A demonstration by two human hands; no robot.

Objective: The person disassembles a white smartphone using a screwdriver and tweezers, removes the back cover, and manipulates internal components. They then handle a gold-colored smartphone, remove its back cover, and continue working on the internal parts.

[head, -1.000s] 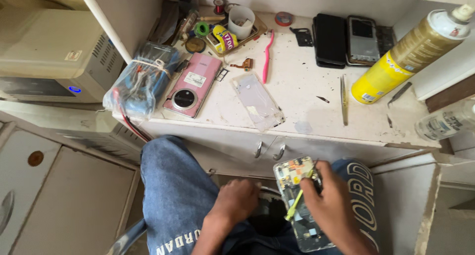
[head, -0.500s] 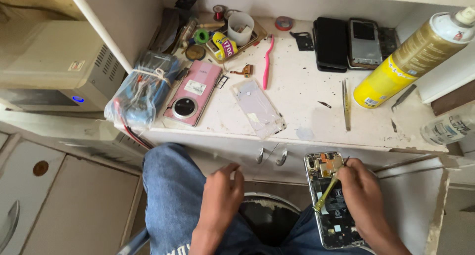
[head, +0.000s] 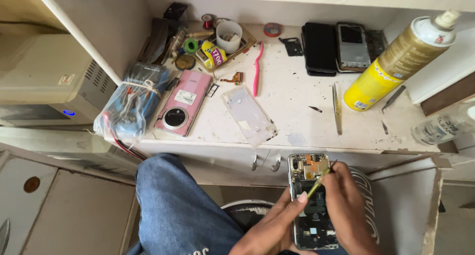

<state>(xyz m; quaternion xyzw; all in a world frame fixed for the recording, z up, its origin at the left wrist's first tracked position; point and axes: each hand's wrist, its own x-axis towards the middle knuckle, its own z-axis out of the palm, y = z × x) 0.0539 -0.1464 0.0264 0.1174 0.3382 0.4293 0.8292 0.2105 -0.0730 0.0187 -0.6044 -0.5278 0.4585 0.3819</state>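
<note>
An opened phone (head: 311, 200) with its back off and its boards showing lies over my lap below the bench edge. My left hand (head: 269, 228) supports it from the left side and underneath. My right hand (head: 349, 205) grips a thin yellow-green tool (head: 319, 182) whose tip rests on the upper part of the phone's inner board. On the white bench (head: 292, 101) above lie a pink phone back cover (head: 184, 109) with a round camera ring and a clear phone case (head: 249, 115).
A yellow spray can (head: 396, 62) leans at the bench's right. Metal tweezers (head: 337, 109), a pink toothbrush (head: 257, 69), two dark phones (head: 336, 47), a white cup (head: 229, 36) and a bagged bundle of wires (head: 131, 104) also sit there. A beige appliance (head: 44, 87) stands left.
The phone and my right hand moved right and up toward the bench edge. My left hand left my knee and came under the phone's left side.
</note>
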